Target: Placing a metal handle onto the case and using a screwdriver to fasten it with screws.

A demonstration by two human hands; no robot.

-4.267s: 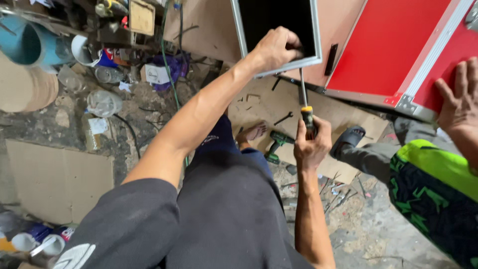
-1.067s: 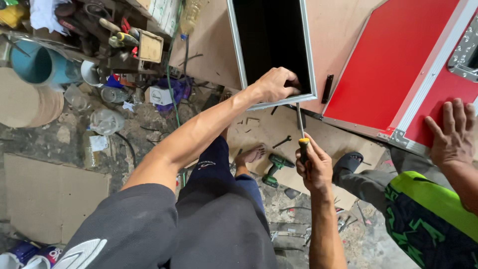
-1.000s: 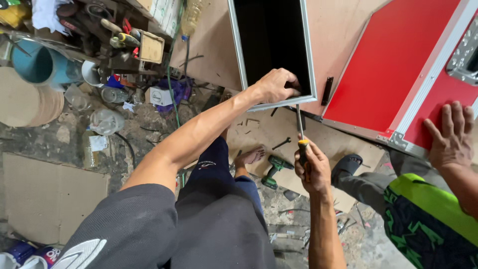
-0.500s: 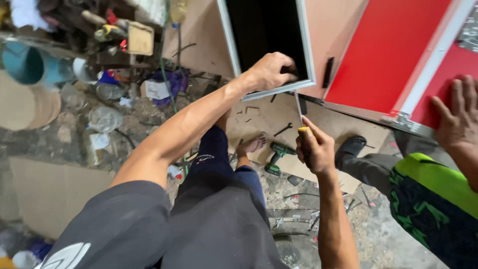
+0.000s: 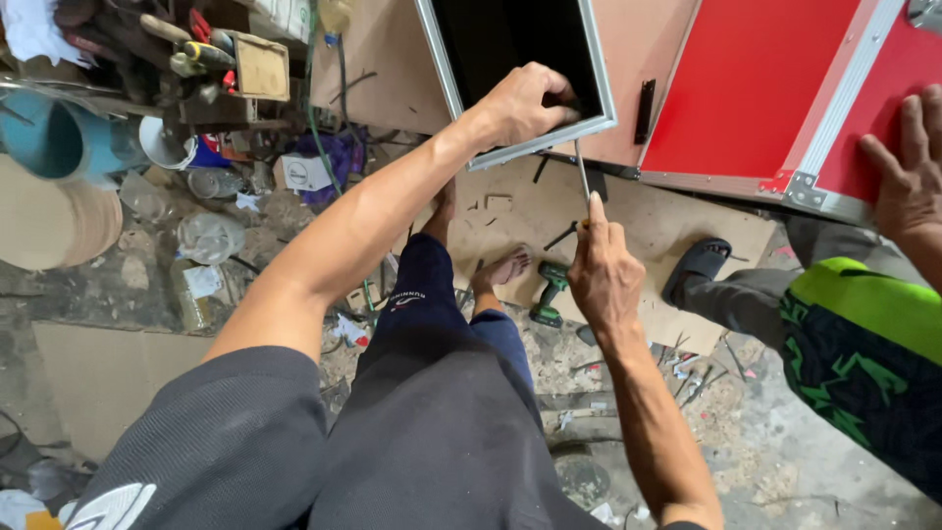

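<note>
Item 1, nearest: my right hand [image 5: 605, 267], fingers wrapped closed around the handle of a screwdriver [image 5: 583, 172]. The handle is buried in the fist; only the thin metal shaft shows.

Item 2: the screwdriver's long axis runs nearly upright in the head view, leaning slightly left, tip pointing up and away from me toward the lower edge of the aluminium frame [image 5: 535, 149].

Item 3: my left hand [image 5: 522, 101], curled shut over the lower right corner of that frame, fingertips hooked over the rim into the dark opening of the case [image 5: 505, 39].

Item 4, floor level: a green cordless drill [image 5: 549, 292] lying near my bare foot [image 5: 500, 270] on cardboard, untouched.

Item 5, farther right: a red panel [image 5: 756, 83] with metal edging — another person's hand [image 5: 908, 172] resting flat on it.

Step in hand, as I judge it: working a fastener at the frame's bottom edge, left hand steadying. Next move calls for seating the tip squarely — the contact point itself is too small to make out.
</note>
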